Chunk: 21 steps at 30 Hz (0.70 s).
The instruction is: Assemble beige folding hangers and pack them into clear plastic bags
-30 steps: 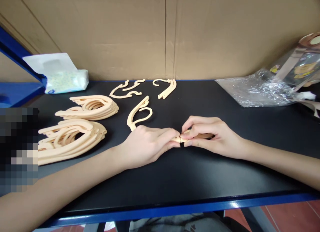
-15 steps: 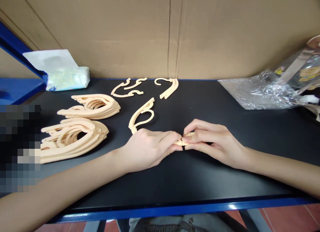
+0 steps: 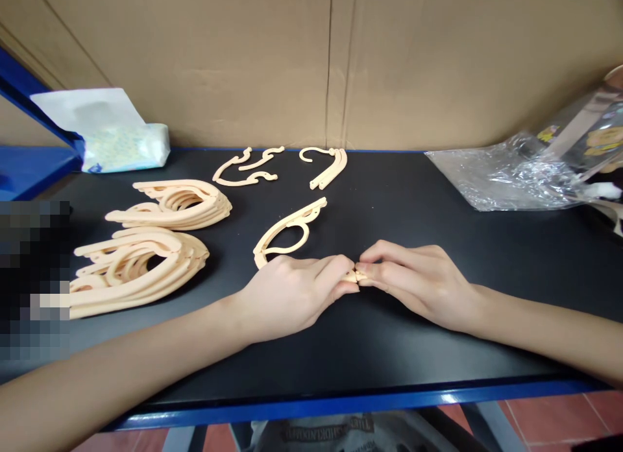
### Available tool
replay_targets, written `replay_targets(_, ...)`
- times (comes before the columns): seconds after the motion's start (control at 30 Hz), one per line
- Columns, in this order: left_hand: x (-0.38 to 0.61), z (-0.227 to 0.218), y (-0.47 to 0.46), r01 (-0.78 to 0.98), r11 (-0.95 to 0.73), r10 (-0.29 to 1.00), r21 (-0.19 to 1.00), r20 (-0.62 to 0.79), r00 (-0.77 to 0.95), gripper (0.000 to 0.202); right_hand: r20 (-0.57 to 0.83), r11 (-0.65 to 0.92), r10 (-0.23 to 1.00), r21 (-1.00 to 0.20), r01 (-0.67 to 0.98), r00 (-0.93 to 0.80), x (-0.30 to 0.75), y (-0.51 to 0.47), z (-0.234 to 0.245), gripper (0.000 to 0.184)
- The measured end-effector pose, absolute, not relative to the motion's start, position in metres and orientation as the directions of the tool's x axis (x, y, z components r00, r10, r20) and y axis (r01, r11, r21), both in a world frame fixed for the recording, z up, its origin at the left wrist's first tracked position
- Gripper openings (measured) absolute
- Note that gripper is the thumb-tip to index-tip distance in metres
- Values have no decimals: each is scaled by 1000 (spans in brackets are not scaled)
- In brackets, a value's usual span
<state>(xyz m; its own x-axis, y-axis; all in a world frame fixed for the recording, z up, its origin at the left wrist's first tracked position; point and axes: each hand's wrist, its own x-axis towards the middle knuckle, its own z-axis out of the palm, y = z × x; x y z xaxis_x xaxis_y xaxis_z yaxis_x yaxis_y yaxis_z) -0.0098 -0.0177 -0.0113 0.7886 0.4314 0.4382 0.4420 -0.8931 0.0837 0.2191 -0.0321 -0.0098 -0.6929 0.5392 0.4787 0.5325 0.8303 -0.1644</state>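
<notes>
My left hand (image 3: 298, 290) is closed round a beige plastic folding hanger (image 3: 277, 226). One arm and the curved hook of the hanger show above the knuckles; the rest lies under my palm and fingers. A pale tip sticks out between my left thumb and forefinger. There my right hand (image 3: 421, 280) pinches a small beige piece (image 3: 361, 275), pressed end to end against that tip. Fingers hide most of this piece, so I cannot make out its shape or whether the two are joined. Both hands are low over the black table (image 3: 438, 348).
Two stacks of folded hangers, a rear one (image 3: 217, 212) and a nearer one (image 3: 189, 277), lie at left. Loose hanger arms (image 3: 236, 182) and a hook with arms (image 3: 332, 170) rest at the back. A tissue pack (image 3: 126, 150) stands back left, a clear plastic bag (image 3: 491, 176) right.
The hanger in my left hand has turned, its free arm swinging right and lower. My right fingers have closed in, covering more of the small piece. The view has shifted slightly.
</notes>
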Motion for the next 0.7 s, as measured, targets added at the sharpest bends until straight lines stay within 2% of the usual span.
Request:
replay_targets(0.27, -9, -12, -17, 436, -894, 439, 99, 382, 813, 35, 415, 813, 470, 139, 565, -779, 219, -31, -13, 27)
replay_targets(0.4, -8, -11, -16, 411, -910, 398, 59, 404, 823, 35, 391, 819, 479, 122, 560, -786, 219, -30, -14, 24)
replay_targets(0.57, -8, -10, -15, 405, -909, 408, 98, 410, 816, 34, 418, 823, 469, 112, 557, -778, 216, -32, -14, 24)
replay_targets(0.7, -9, -10, -16, 419, -904, 414, 84, 415, 810, 33, 408, 796, 484, 162, 584, -774, 213, -34, -14, 25)
